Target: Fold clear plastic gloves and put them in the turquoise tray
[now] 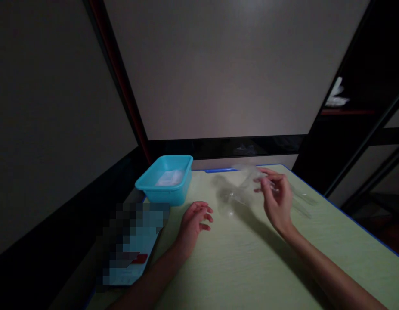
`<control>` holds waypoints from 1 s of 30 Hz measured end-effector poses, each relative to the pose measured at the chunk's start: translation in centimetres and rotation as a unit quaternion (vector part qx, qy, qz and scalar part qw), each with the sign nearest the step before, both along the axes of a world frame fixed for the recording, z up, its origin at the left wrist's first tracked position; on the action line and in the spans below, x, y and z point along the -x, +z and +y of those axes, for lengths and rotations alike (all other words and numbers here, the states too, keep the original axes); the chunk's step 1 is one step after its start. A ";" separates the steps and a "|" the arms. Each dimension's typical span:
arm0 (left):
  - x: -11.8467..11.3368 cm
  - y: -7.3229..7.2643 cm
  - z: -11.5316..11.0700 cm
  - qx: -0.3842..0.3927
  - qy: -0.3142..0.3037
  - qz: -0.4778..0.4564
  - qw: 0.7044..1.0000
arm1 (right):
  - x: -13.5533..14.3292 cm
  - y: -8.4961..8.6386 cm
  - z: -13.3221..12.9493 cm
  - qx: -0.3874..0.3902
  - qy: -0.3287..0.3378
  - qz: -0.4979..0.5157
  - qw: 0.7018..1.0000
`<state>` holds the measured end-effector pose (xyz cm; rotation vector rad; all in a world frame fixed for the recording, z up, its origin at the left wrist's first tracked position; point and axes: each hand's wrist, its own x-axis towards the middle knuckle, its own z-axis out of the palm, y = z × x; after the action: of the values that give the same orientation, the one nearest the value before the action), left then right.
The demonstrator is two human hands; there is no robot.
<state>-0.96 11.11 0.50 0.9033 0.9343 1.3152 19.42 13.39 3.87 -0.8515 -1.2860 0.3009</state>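
Over the table my right hand (276, 196) pinches a thin clear plastic bag (246, 187), which hangs out to the left of the fingers and is blurred in part. My left hand (196, 217) hovers above the tabletop between the blue basin and the bag. Its fingers are loosely bent and apart, with nothing in them. More clear plastic (304, 198) lies on the table just right of my right hand; whether it is separate from the held bag, I cannot tell.
A light-blue plastic basin (165, 193) with whitish packets (170, 177) inside stands at the table's back left. Nearer me on the left lies a flat, partly pixelated item (134, 245). The pale table (218, 267) has a blue edge and meets a cabinet panel (225, 86) behind.
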 end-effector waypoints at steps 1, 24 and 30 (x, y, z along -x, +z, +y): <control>-0.1 0.1 0.0 0.010 -0.017 -0.011 1.000 | 0.4 0.0 -0.7 -0.059 0.003 -0.157 0.986; 0.4 -0.7 0.4 -0.020 0.021 0.138 0.990 | 3.3 -0.6 -3.2 0.080 0.368 -0.484 0.790; 0.2 -1.2 0.3 -0.012 0.006 0.158 0.987 | 0.4 -0.8 -0.2 0.068 0.180 -0.638 0.745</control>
<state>-1.13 11.37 -0.67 1.1485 1.1721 1.2155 18.98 13.23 3.02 -0.9303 -2.7753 0.0689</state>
